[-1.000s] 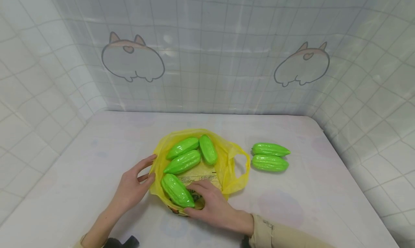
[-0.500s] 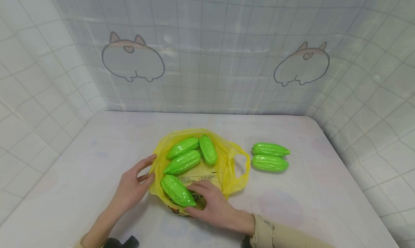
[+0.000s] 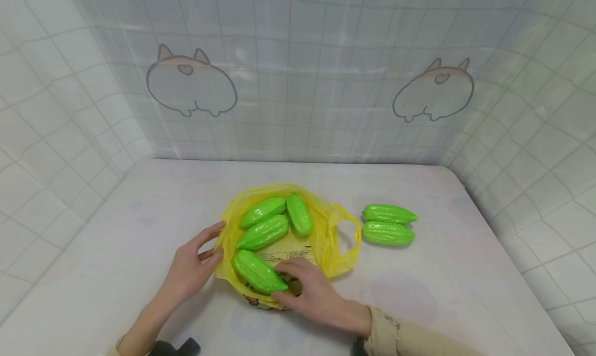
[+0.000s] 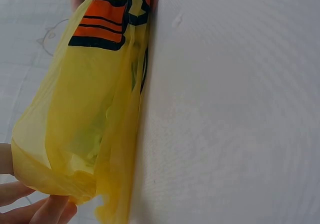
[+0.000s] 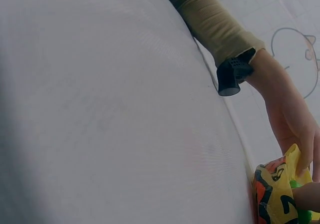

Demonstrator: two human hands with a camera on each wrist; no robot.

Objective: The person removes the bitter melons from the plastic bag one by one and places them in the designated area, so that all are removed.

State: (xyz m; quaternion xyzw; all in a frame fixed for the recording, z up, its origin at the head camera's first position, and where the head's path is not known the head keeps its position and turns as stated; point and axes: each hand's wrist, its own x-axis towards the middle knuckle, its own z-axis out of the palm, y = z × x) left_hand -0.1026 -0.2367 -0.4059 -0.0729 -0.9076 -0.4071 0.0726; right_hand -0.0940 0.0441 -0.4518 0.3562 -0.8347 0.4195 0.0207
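Here, low in the frame, right hand (image 3: 316, 299) grips a shiny green plastic gourd (image 3: 257, 272) in the thin yellow plastic bag (image 3: 328, 237); left hand (image 3: 188, 270) pinches bag's edge w/ thumb & finger.

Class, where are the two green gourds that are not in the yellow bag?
In the head view, the two loose gourds lie side by side on the table, just right of the yellow bag and its handle loop.

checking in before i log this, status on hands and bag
Left hand pinches yellow bag rim. Right hand holds nearest gourd in the bag. Nothing blocking.
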